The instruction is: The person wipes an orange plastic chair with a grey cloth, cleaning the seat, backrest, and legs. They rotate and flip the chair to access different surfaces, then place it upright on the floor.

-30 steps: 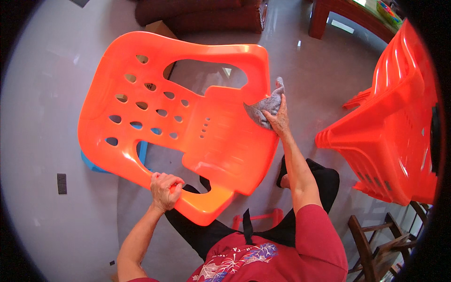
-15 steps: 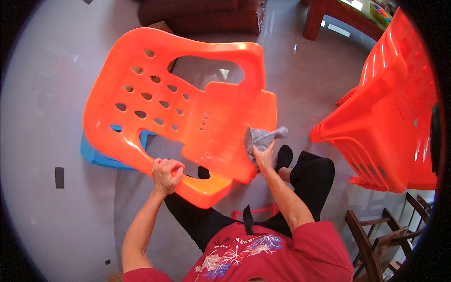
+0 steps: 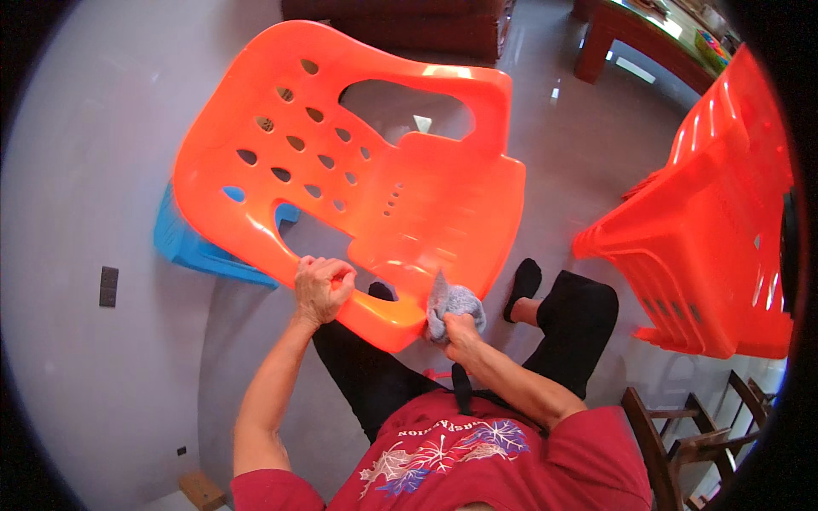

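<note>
An orange plastic armchair (image 3: 383,192) is tilted in front of me, its backrest with teardrop holes toward the left and its seat toward the right. My left hand (image 3: 322,289) is closed around the nearer armrest. In my right hand (image 3: 463,334) is a bunched grey cloth (image 3: 456,307), pressed against the near side of the chair where the armrest's front meets the seat edge. The fingers of the right hand are partly hidden by the cloth.
A blue plastic stool (image 3: 200,247) is partly behind the chair at left. Stacked orange chairs (image 3: 682,238) stand at right, with a dark wooden frame (image 3: 682,434) below. A brown sofa (image 3: 417,30) and wooden table (image 3: 635,43) are at the back. A wooden block (image 3: 203,491) lies lower left.
My right hand has moved the cloth down and left, from the seat's front edge to the near armrest's front end. The chair has shifted slightly right and up in view, still gripped by my left hand.
</note>
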A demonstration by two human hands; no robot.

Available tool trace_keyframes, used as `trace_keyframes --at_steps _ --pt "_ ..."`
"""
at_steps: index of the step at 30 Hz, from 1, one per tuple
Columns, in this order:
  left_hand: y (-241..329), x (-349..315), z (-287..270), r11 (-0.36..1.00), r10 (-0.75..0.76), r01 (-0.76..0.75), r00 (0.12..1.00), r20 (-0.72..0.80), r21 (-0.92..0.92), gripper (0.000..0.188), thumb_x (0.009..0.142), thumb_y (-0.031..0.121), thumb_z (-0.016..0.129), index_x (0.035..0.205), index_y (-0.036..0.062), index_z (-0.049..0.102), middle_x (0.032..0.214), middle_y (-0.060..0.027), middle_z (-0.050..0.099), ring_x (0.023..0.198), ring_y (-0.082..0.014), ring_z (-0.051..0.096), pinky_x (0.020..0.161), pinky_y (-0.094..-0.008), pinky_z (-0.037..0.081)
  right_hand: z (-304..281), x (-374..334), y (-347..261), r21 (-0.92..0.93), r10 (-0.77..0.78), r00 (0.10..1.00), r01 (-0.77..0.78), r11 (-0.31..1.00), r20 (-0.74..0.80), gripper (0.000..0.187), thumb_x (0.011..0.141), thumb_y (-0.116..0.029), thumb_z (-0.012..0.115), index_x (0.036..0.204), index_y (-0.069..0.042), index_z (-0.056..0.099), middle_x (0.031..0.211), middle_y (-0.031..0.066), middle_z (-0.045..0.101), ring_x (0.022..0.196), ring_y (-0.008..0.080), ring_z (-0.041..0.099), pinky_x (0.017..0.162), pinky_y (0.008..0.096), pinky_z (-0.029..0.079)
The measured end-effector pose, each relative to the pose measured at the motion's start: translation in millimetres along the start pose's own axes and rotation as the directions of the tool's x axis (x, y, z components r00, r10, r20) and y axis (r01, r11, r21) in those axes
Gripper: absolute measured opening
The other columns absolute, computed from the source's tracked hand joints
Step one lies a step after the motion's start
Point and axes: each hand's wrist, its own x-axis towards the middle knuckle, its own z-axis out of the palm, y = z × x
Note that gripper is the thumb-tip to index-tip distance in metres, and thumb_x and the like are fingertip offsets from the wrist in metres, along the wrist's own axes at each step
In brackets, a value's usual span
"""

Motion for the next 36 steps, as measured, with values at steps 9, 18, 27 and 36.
trace_keyframes --at_steps 9,18,27,36 --pt "4.5 3.1 -4.5 0.999 -0.014 0.014 1.000 -0.003 -0.036 0.008 0.073 0.019 0.061 0.068 0.0122 0.062 0.070 0.0010 0.062 0.064 -0.0178 0.054 0.074 -0.0335 0.036 -25.2 18.1 -69.6 -0.608 -0.571 0.210 0.235 -0.758 0.794 0.053 0.070 -0.019 0.059 0.118 0.003 0.054 0.119 0.0207 0.048 0.116 0.0335 0.045 0.085 0.0454 0.036" --pt "1.4 2.0 -7.7 0.998 -0.019 0.018 1.000 -0.014 -0.066 0.006 0.071 0.018 0.062 0.069 0.0126 0.060 0.064 0.0012 0.058 0.062 -0.0187 0.054 0.075 -0.0344 0.036 51.2 81.8 -65.4 -0.290 -0.251 0.149 0.576 -0.764 0.956 0.056 0.073 -0.042 0.063 0.126 -0.026 0.053 0.122 0.0158 0.046 0.119 0.0299 0.040 0.091 0.0447 0.029" --pt "1.1 5.0 -9.3 0.997 -0.022 0.025 0.999 0.047 -0.067 0.008 0.070 0.018 0.064 0.075 0.0127 0.061 0.071 0.0007 0.060 0.068 -0.0199 0.056 0.077 -0.0352 0.037 144.9 131.9 -48.0 -0.250 -0.235 0.108 0.629 -0.736 0.966 0.054 0.073 -0.046 0.066 0.125 -0.040 0.052 0.122 0.0151 0.041 0.119 0.0298 0.037 0.089 0.0477 0.029" --pt "2.5 -1.5 -9.0 0.998 -0.051 0.052 0.999 0.008 -0.022 0.031 0.069 0.022 0.064 0.098 0.0120 0.061 0.105 -0.0063 0.058 0.101 -0.0274 0.052 0.090 -0.0416 0.039 65.8 103.6 -58.5 -0.048 0.130 0.130 0.865 -0.499 0.983 0.031 0.077 -0.030 0.062 0.105 -0.017 0.065 0.129 0.0089 0.046 0.128 0.0268 0.037 0.099 0.0505 0.029"
